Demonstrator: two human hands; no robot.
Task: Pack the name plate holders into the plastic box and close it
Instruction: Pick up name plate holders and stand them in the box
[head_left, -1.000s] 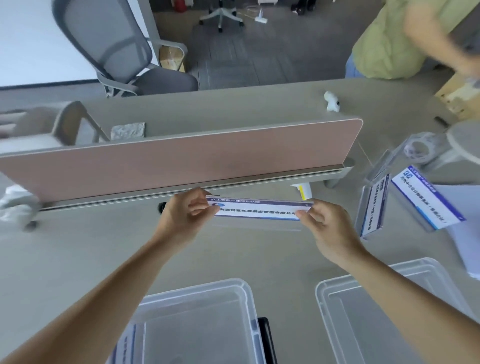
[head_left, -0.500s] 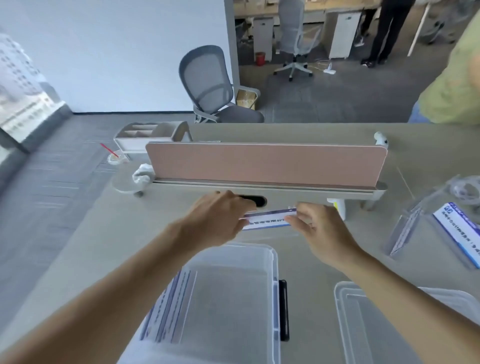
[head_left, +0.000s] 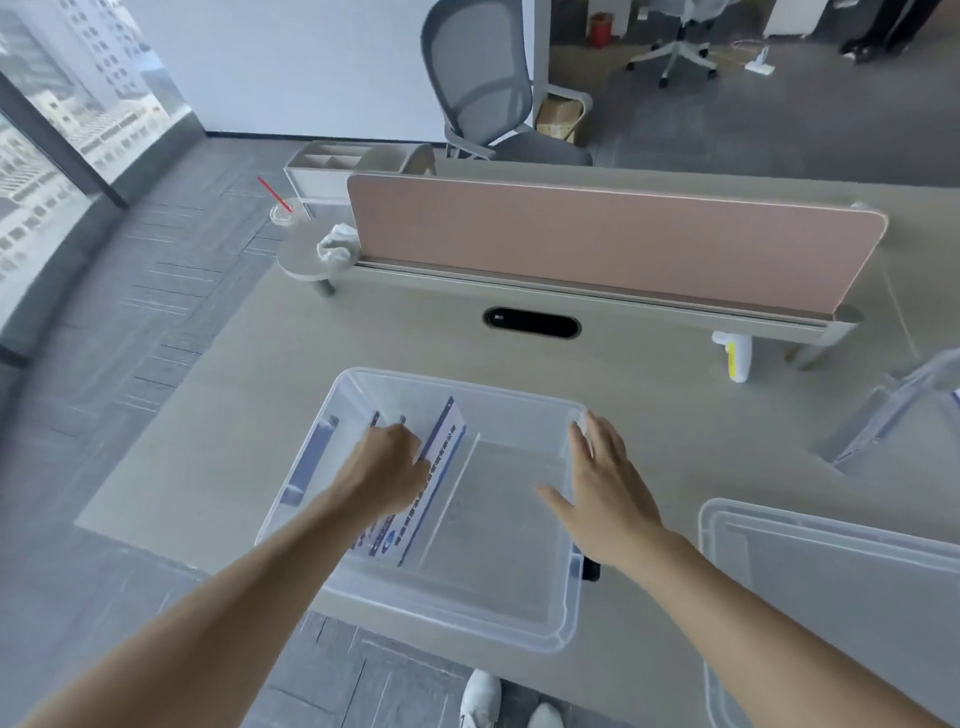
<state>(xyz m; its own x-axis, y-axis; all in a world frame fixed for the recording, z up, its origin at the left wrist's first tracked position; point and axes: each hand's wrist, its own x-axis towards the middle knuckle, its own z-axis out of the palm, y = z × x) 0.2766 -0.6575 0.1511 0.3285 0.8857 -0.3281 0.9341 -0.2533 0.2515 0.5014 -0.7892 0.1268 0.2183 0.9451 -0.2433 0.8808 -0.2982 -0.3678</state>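
A clear plastic box (head_left: 566, 631) sits open at the desk's near edge. Inside it, at the left, stand several clear name plate holders with blue and white cards. My left hand (head_left: 387, 470) is down in the box, fingers closed on the top edge of the rightmost name plate holder (head_left: 434, 488), which leans to the right. My right hand (head_left: 605, 488) hovers over the box's right side with its fingers spread and nothing in it. The box's clear lid (head_left: 831, 592) lies flat at the right. More name plate holders (head_left: 883, 415) stand on the desk at the far right.
A pink divider screen (head_left: 613, 239) runs across the desk behind the box, with a black cable slot (head_left: 531, 322) in front of it. A small white and yellow bottle (head_left: 736, 357) lies near the divider's right foot. A grey office chair (head_left: 483, 88) stands beyond the desk.
The holder that both hands held above the desk now stands in the box. My right hand has let go and opened; my left hand keeps its hold. The view has tilted down.
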